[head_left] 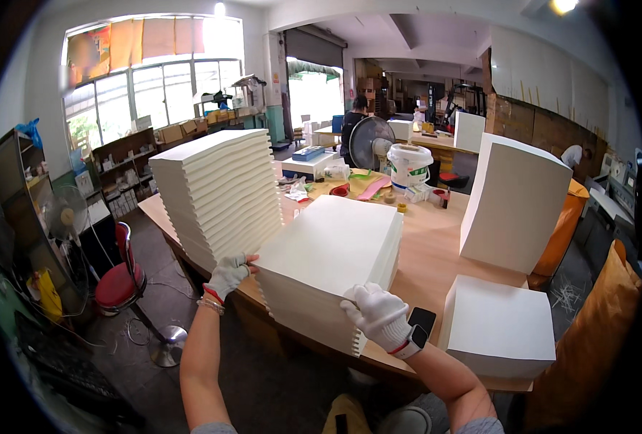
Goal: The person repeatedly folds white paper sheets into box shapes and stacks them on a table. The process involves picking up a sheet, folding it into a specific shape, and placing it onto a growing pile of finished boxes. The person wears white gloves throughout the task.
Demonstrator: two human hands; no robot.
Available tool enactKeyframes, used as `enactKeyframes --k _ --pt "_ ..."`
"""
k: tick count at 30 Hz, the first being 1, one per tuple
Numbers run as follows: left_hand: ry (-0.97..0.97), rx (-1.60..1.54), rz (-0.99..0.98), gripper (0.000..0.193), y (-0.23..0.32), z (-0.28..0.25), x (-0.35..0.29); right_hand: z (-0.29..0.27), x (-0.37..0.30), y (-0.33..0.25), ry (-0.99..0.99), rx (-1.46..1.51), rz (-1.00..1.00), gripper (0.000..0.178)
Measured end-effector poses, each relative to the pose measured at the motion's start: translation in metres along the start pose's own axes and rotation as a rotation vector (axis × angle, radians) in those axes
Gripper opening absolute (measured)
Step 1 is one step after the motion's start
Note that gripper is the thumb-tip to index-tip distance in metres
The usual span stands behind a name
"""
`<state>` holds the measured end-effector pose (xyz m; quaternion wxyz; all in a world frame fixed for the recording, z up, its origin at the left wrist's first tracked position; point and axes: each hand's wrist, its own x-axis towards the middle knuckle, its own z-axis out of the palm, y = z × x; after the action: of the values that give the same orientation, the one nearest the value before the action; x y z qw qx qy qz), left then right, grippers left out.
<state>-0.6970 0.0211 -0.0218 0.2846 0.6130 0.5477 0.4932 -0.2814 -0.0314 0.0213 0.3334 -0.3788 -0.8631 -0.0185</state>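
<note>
A tall stack of white paper [317,246] stands at the near edge of the table, right before me. My left hand [229,276], in a white glove with bare fingertips, pinches at its near left corner. At its near right corner my right hand [380,315] is closed against the top edge, in a white knitted glove; its fingertips are partly hidden. A taller stack of white paper [216,195] with a stepped side rises on the left. To the right are a lower white paper stack [500,318] and an upright, slightly leaning one [512,206].
A dark phone [421,324] lies beside my right wrist. Farther back stand a white bucket [410,168], a fan [372,142] and a blue box [308,153]. A red stool [122,286] is left of the table, orange sacks [592,347] right. Two other people are farther off.
</note>
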Motion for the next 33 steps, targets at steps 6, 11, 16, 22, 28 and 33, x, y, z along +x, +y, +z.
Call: enactKeyframes --k 6,11,16,22,28,33 --pt "-0.01 0.143 -0.08 0.042 -0.003 0.002 0.007 -0.002 -0.004 0.005 0.019 0.019 -0.025 0.027" --pt "0.168 0.203 0.205 0.056 -0.09 -0.051 0.024 -0.032 -0.027 0.027 0.05 0.685 0.004 0.03" --pt "0.712 -0.031 0.556 0.056 -0.042 0.033 0.02 -0.075 -0.169 0.14 0.197 0.185 0.265 0.026" --pt "0.116 0.089 1.187 0.023 0.192 0.219 -0.072 -0.165 -0.355 0.216 0.322 -0.294 0.656 0.008" --pt "-0.745 0.044 1.165 0.03 0.259 0.423 -0.094 -0.176 -0.418 0.239 0.708 -0.472 1.062 0.041" --pt "-1.088 0.08 1.028 0.027 0.261 0.562 -0.101 -0.223 -0.405 0.228 0.354 -0.326 1.159 0.045"
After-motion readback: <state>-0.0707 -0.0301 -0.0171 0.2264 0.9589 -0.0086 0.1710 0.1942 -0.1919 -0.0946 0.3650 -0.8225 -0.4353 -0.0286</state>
